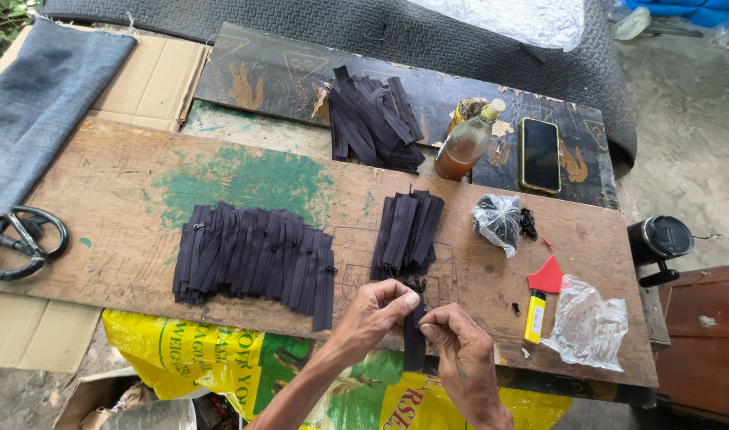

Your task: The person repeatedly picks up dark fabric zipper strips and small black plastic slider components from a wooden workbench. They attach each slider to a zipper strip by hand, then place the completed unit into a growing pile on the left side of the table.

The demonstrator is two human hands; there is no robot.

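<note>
both hands, left hand (pixel 378 309) and right hand (pixel 454 338), pinching one short dark fabric zipper strip (pixel 414 341); we'd hold it taut and square to seat the small black slider (pixel 415 284).

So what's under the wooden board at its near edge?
A yellow and green printed sack shows beneath the wooden board, with cardboard at the left. How far either runs underneath is covered.

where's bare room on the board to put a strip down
Free: the green-painted patch above the long strip row, and the board's left end by the scissors. Crowded: right end, around bag, lighter and hands.
</note>
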